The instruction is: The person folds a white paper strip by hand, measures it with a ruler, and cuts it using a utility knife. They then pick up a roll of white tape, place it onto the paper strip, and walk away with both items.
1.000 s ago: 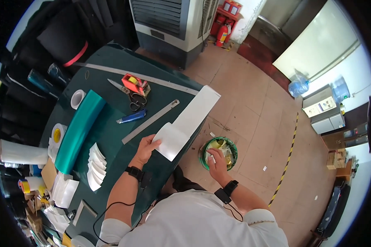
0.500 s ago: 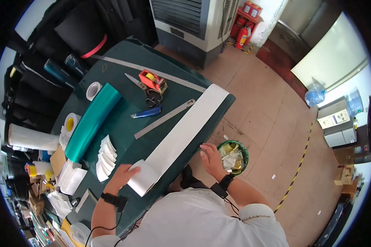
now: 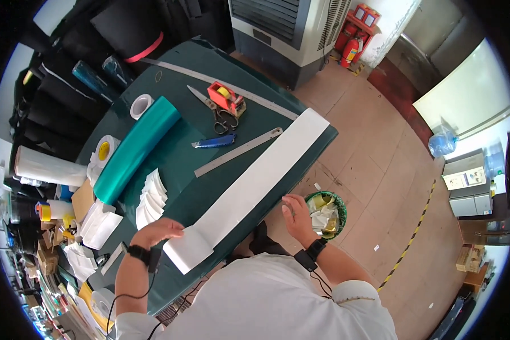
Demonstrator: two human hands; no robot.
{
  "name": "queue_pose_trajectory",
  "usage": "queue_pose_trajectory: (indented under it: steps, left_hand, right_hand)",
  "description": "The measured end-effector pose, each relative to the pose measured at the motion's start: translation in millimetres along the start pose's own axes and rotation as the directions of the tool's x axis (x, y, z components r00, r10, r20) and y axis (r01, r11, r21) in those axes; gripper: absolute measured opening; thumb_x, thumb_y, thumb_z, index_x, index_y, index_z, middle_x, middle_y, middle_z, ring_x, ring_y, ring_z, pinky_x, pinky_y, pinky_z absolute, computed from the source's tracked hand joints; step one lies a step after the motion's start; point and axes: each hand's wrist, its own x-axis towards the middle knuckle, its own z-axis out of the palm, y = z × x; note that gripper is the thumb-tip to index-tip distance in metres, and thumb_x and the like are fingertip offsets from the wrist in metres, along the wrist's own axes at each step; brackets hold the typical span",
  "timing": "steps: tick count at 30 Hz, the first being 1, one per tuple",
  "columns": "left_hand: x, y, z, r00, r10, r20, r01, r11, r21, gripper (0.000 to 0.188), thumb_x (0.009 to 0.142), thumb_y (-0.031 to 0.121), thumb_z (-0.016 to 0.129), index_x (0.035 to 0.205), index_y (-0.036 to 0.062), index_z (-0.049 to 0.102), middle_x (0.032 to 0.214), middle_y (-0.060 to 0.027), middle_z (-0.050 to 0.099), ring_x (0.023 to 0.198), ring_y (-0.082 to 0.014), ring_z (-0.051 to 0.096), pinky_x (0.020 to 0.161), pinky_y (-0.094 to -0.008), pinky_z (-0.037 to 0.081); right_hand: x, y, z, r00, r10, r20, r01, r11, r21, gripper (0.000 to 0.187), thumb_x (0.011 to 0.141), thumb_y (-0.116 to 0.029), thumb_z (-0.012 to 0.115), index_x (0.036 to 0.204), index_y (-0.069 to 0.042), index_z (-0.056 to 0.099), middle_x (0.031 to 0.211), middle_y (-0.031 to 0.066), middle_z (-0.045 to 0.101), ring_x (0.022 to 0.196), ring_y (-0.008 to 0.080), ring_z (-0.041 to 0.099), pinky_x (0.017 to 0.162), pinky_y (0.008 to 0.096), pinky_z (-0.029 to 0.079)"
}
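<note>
White paper strip (image 3: 255, 184) is lying diagonally across the green table (image 3: 181, 187), its near end folded into a thick pad. I am pressing my left hand (image 3: 158, 231) flat on that fold, fingers spread. My right hand (image 3: 296, 212) is hovering off the table edge, loosely open and holding nothing, just beside the green waste bin (image 3: 324, 214) on the floor, which is holding crumpled white and yellow scraps.

Left hand (image 3: 158, 231) slid the white strip (image 3: 255, 184) back — right hand (image 3: 296, 212) lifted.
</note>
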Motion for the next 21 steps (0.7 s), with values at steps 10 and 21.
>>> queue_pose_trajectory:
  steps: [10, 21]
  left_hand:
    - [31, 16, 21, 0.874, 0.483, 0.057, -0.401, 0.781, -0.479, 0.088, 0.078, 0.019, 0.082, 0.151, -0.0006, 0.037, 0.104, -0.0047, 0.069, 0.096, -0.0127, 0.064, 0.091, -0.0255, 0.047]
    - [60, 64, 49, 0.890, 0.445, 0.104, -0.398, 0.867, -0.300, 0.045, 0.086, 0.018, 0.076, 0.124, -0.0025, 0.063, 0.108, -0.0031, 0.069, 0.098, -0.0102, 0.062, 0.091, -0.0264, 0.047]
  right_hand:
    - [-17, 5, -16, 0.999, 0.014, -0.049, -0.019, 0.996, -0.090, 0.026, 0.097, -0.017, 0.058, 0.118, -0.003, 0.061, 0.121, 0.0186, 0.059, 0.106, 0.0358, 0.060, 0.090, 0.0409, 0.050]
    - [-43, 8, -22, 0.995, 0.015, -0.103, -0.029, 0.990, -0.135, 0.027, 0.096, -0.015, 0.059, 0.119, -0.002, 0.061, 0.122, 0.0193, 0.058, 0.107, 0.0374, 0.060, 0.092, 0.0411, 0.050]
